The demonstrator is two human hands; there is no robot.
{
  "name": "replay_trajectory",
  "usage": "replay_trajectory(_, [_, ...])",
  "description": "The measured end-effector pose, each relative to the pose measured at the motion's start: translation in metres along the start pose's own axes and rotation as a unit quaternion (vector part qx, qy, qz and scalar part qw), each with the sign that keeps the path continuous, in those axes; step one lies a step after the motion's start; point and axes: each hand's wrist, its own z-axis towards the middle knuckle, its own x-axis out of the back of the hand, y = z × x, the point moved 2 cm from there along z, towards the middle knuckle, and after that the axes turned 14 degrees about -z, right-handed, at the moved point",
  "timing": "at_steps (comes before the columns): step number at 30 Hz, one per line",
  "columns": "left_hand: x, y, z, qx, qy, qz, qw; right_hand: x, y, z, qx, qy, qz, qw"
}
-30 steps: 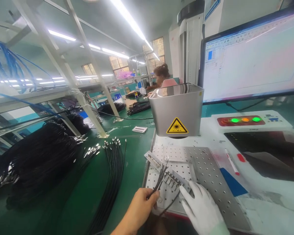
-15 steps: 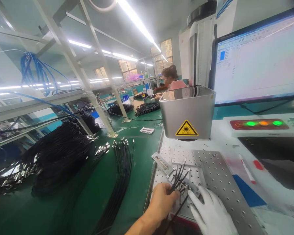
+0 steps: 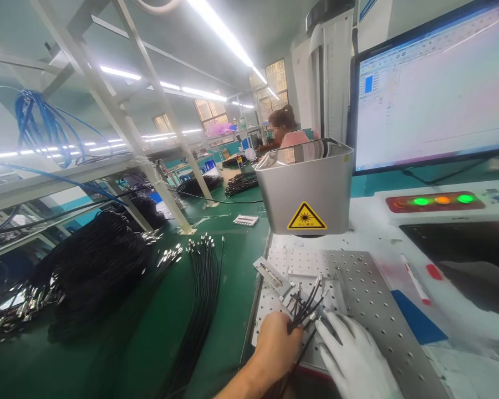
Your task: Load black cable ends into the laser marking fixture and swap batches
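My left hand (image 3: 278, 342), bare, is wrapped round a small bunch of black cables (image 3: 303, 315) whose metal ends fan out over the perforated plate (image 3: 360, 288). My right hand (image 3: 353, 349) wears a white glove; its thumb and forefinger are at the cable ends, close to one metal connector. Whether they pinch it is too small to tell. Beside the cable ends lies a flat metal fixture (image 3: 273, 275), partly covered by them. A silver machine head (image 3: 305, 194) with a yellow warning label stands above the plate.
On the green table (image 3: 237, 260) lie a fan of black cables (image 3: 203, 288), a big black cable heap (image 3: 95, 260) and a small white fixture (image 3: 246, 220). A monitor (image 3: 436, 94), control panel (image 3: 441, 200) and marker (image 3: 416, 280) are at the right. A person (image 3: 289, 130) sits behind.
The view has shifted slightly, so the surroundings sit a little further left. My left hand still grips the bunch, and my gloved right hand stays close to the cable ends.
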Motion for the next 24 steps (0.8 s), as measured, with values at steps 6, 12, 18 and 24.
replay_trajectory(6, [-0.004, -0.006, 0.002, -0.005, -0.008, -0.005, 1.0, 0.002, 0.003, 0.002, 0.009, 0.026, 0.015, 1.0])
replay_trajectory(12, [-0.004, -0.009, 0.006, 0.002, -0.028, -0.039, 0.999, 0.004, 0.004, 0.011, 0.051, 0.024, 0.055, 0.997])
replay_trajectory(18, [-0.001, -0.008, 0.005, 0.025, -0.068, -0.092, 0.993, 0.002, -0.01, 0.018, -0.024, -0.034, 0.111, 0.993])
replay_trajectory(24, [0.017, -0.01, 0.002, -0.035, -0.009, -0.162, 0.986, -0.003, -0.007, 0.016, 0.008, -0.084, 0.084, 0.993])
